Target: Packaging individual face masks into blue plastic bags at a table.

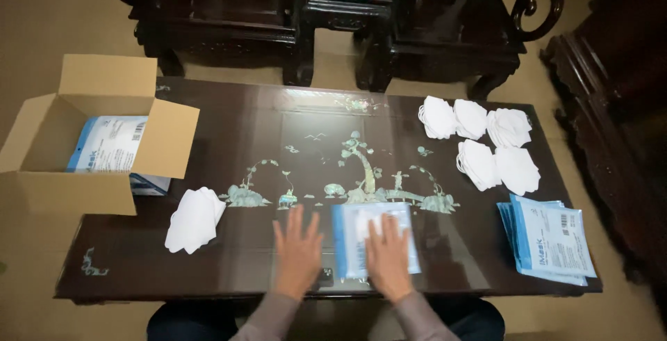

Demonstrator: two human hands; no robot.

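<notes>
My right hand [389, 257] lies flat, fingers spread, on a blue-and-white plastic pouch [361, 233] near the table's front edge. My left hand [297, 254] rests flat on the dark table [292, 139] just left of the pouch, touching or nearly touching its left edge. A small stack of white masks [194, 219] lies to the left of my left hand. Several stacks of white masks [486, 143] sit at the far right. A pile of empty blue-and-white pouches [552, 240] lies at the front right.
An open cardboard box [83, 139] holding filled pouches stands on the table's left end, over its edge. Dark carved wooden chairs [222, 14] and a small side table [347, 0] stand behind the table. Dark furniture [618, 104] lines the right side.
</notes>
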